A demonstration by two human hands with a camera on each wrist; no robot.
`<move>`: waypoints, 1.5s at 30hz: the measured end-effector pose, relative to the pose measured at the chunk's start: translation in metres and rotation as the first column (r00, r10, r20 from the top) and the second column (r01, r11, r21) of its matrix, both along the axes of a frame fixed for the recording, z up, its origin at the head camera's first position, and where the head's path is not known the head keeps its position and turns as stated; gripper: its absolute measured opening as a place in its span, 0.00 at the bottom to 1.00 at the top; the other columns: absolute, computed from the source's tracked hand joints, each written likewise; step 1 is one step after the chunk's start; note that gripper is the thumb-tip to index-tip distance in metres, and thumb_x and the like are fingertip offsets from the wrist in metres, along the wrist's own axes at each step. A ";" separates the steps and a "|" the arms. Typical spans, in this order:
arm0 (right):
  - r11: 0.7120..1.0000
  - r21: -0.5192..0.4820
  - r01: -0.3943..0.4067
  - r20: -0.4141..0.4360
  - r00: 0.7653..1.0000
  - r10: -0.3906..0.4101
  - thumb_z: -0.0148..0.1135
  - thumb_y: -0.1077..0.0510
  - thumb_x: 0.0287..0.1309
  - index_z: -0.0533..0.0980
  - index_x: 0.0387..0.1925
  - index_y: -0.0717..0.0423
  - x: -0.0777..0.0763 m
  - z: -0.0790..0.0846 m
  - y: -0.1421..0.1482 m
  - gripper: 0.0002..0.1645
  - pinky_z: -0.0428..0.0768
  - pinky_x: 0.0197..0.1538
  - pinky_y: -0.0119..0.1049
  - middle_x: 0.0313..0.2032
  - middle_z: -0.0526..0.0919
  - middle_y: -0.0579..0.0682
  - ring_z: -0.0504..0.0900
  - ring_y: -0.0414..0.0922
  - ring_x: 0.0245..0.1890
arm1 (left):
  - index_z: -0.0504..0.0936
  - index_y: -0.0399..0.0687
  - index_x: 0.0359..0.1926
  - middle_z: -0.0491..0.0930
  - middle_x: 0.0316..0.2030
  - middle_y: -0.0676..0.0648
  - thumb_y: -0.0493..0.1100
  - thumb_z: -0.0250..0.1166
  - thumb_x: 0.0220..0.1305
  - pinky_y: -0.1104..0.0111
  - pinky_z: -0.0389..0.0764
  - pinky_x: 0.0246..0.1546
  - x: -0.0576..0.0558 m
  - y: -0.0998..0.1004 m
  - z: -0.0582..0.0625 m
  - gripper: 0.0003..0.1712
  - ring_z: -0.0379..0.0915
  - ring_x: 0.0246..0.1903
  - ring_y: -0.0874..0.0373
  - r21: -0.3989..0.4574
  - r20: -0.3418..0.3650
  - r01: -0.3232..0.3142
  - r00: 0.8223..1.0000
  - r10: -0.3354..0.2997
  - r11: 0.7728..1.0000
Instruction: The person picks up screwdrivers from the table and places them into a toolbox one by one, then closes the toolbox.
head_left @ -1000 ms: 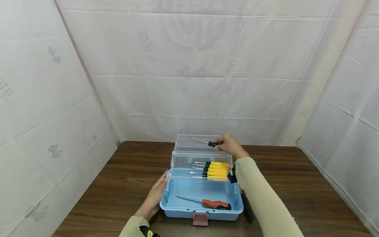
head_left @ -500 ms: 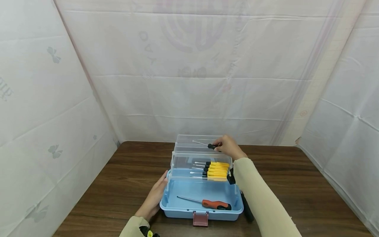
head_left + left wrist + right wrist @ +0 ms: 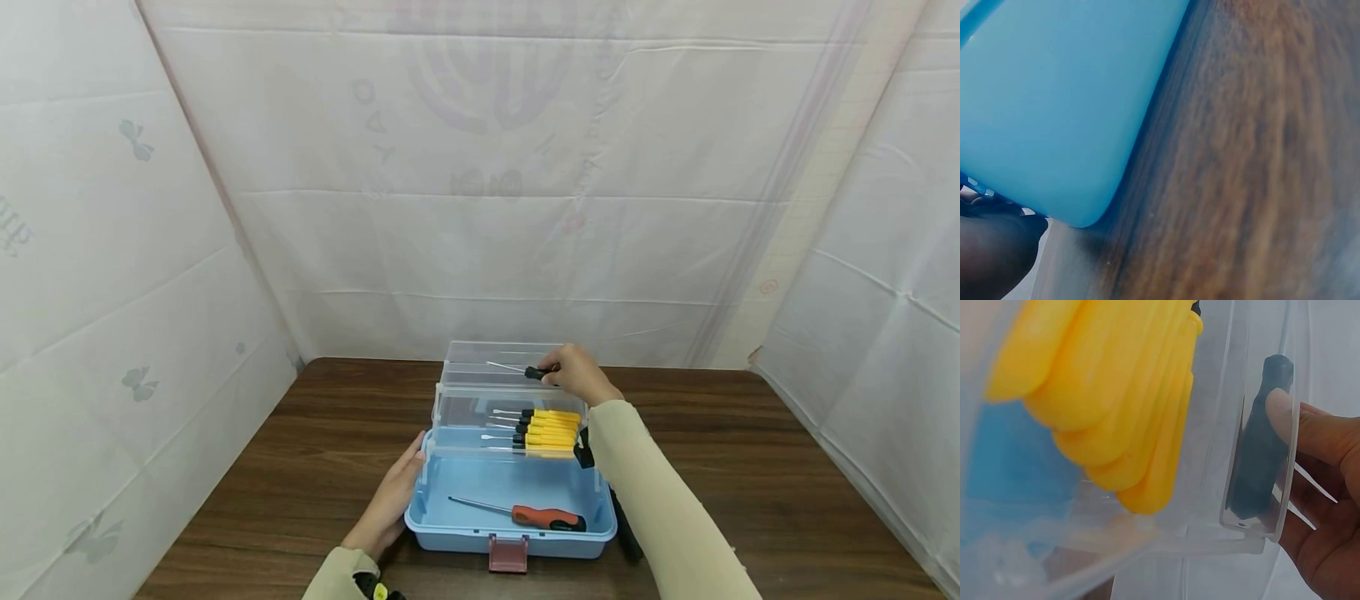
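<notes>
My right hand (image 3: 581,373) pinches a black-handled screwdriver (image 3: 536,372) over the upper clear tray (image 3: 480,375) of a blue toolbox (image 3: 450,542). In the right wrist view, the dark handle (image 3: 1257,450) shows through the tray's clear wall, with my thumb on it. Its thin shaft points left in the head view. My left hand (image 3: 392,500) rests against the toolbox's left side, fingers fairly straight. Several yellow-handled screwdrivers (image 3: 551,429) lie side by side in the lower clear tray (image 3: 457,408). An orange-and-black screwdriver (image 3: 536,516) lies in the blue bottom compartment.
A dark, long object (image 3: 627,525) lies along the toolbox's right side, partly hidden by my right sleeve (image 3: 652,492). A reddish latch (image 3: 507,554) hangs at the box's front. The wooden table (image 3: 300,475) is bounded by white sheeting (image 3: 525,250).
My right hand has lowered slightly and moved a little left with the black-handled screwdriver, whose shaft now lies flatter. My left hand and the toolbox have stayed in place.
</notes>
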State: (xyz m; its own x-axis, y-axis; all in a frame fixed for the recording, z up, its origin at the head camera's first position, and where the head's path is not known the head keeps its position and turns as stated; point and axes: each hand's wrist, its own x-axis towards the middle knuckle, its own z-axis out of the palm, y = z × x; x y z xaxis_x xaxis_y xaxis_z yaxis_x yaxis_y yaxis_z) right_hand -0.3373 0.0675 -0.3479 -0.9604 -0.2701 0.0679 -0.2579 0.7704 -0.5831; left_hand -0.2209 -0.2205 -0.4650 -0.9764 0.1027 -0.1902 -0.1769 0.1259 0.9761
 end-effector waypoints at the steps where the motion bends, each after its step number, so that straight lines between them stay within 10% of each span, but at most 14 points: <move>1: 1.000 0.000 0.000 0.000 1.000 0.000 0.65 0.68 0.56 0.83 0.44 0.61 0.000 0.000 0.000 0.13 0.84 0.43 0.39 0.40 0.86 0.55 0.81 0.44 0.35 | 0.44 0.51 0.76 0.42 0.75 0.37 0.62 0.40 0.74 0.39 0.45 0.69 0.000 0.000 0.000 0.38 0.36 0.73 0.35 0.002 0.001 -0.001 1.000 0.001 1.000; 45: 0.999 0.043 0.034 -0.010 0.999 -0.033 0.65 0.66 0.57 0.83 0.43 0.60 0.000 0.000 0.005 0.12 0.83 0.46 0.43 0.42 0.85 0.55 0.81 0.46 0.38 | 0.44 0.52 0.76 0.42 0.75 0.38 0.59 0.39 0.76 0.39 0.46 0.69 0.001 0.003 0.003 0.35 0.36 0.73 0.35 -0.010 0.011 -0.005 1.000 0.006 1.000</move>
